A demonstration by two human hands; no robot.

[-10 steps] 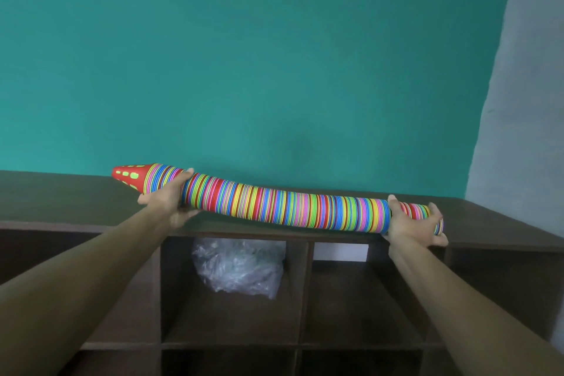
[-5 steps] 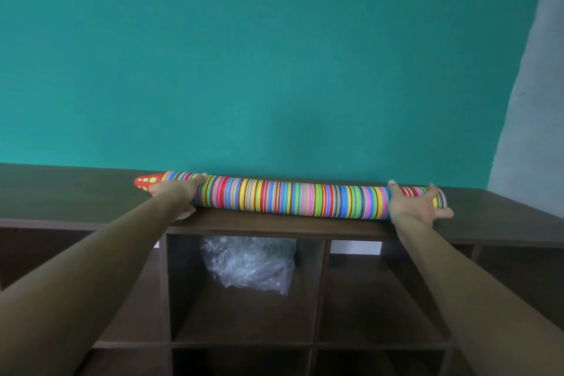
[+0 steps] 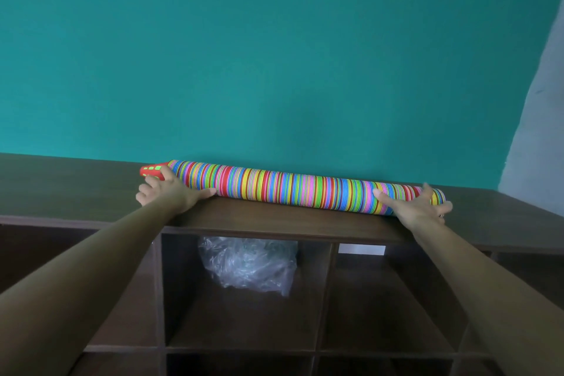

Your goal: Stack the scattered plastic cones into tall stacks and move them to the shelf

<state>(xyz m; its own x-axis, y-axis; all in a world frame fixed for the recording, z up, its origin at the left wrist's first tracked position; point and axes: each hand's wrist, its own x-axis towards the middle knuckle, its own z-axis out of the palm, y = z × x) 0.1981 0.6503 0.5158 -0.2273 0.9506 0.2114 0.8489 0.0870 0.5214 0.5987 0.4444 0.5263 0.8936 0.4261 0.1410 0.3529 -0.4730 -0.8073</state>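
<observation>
I see my left hand [image 3: 171, 191] flat against the left end of the cone stack [image 3: 293, 188], fingers spread and fairly straight, thumb stretched along the stack's lower edge; it presses rather than grasps. Just past its fingertips pokes the stack's tip, a red cone with green patches [image 3: 150, 170]. The stack is one long multicoloured tube of nested plastic cones, lying on its side along the top of the dark brown wooden shelf [image 3: 274, 221], close against the wall. I cannot count the single cones, the rims are too fine. Below the top board I see open compartments; in the upper one left of centre sits one crumpled clear plastic bag [image 3: 248, 265], and the compartment to its right shows a pale strip at the back. My right hand [image 3: 416, 206] rests on the stack's right end, fingers splayed over the top and thumb pointing left along it, relaxed and not closed round it. My two forearms cover parts of the shelf's front edge. Behind everything stands a teal wall [image 3: 274, 55], and at the far right a grey wall [image 3: 537, 143].
</observation>
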